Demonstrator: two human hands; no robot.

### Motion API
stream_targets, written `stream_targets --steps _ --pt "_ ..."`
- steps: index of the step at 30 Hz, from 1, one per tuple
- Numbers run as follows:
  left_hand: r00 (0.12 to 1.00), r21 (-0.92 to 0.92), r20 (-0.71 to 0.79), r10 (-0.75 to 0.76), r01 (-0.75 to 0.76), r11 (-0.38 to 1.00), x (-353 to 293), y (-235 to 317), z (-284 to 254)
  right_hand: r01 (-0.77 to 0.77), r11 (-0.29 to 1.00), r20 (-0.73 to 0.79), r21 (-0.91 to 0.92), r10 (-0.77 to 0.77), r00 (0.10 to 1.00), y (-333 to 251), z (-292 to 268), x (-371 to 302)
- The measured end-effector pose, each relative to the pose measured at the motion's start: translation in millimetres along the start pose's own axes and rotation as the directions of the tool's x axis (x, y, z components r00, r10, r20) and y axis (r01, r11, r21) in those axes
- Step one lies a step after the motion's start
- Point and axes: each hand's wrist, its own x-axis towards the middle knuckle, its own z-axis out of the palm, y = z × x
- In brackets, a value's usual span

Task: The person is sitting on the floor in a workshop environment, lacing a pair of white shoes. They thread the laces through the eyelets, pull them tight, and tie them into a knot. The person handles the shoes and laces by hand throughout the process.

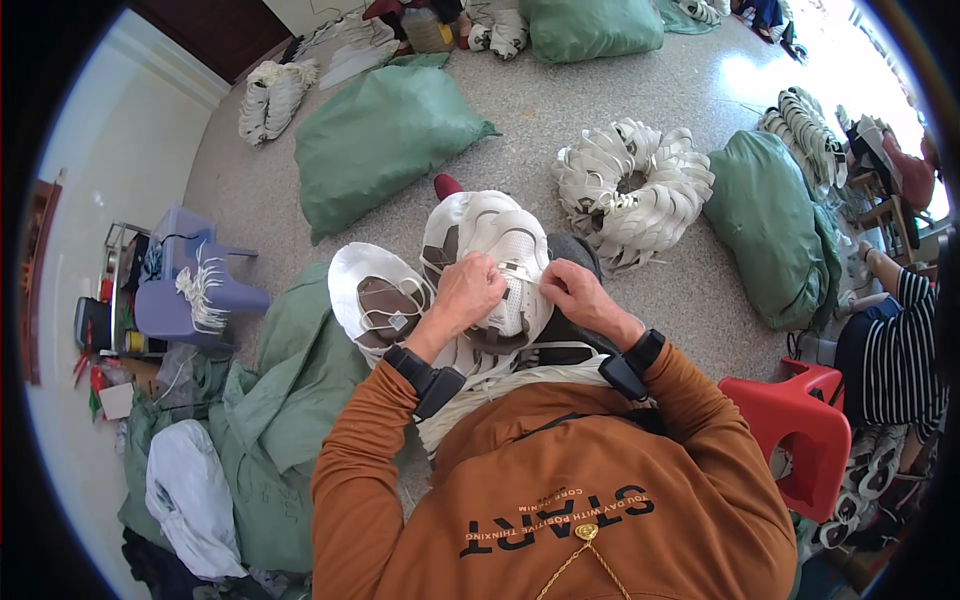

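A white and grey shoe upper (497,225) lies over my lap, its toe end away from me. My left hand (470,292) bends over its lacing area with the fingertips pinched together on a white shoelace. At the right side of the upper, my right hand (588,298) is closed in a pinch, and the lace runs toward it. What sits between the right fingertips is too small to make out. Another white upper with a brown lining (385,290) rests beside my left hand. Loose white laces (480,392) hang across my lap.
A ring of white uppers (632,190) lies on the floor ahead. Green sacks (385,135) stand around, another green sack (770,225) at right. A purple stool (190,300) holds white laces; a red stool (790,420) is at right. A person in stripes (900,350) sits nearby.
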Motion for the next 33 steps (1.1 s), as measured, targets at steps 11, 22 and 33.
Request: stream_targets --steps 11,22,33 --pt "0.986 -0.35 0.11 -0.123 0.155 0.924 -28 19 -21 0.08 0.992 0.211 -0.097 -0.058 0.976 -46 -15 -34" --pt "0.804 -0.721 0.594 -0.028 0.547 0.426 -82 78 -62 0.213 0.964 0.201 0.159 -0.243 0.949 -88 -33 -45" --pt "0.785 -0.639 0.616 0.057 0.457 0.619 -127 94 -121 0.03 0.95 0.34 0.311 -0.14 0.93 -103 -50 6"
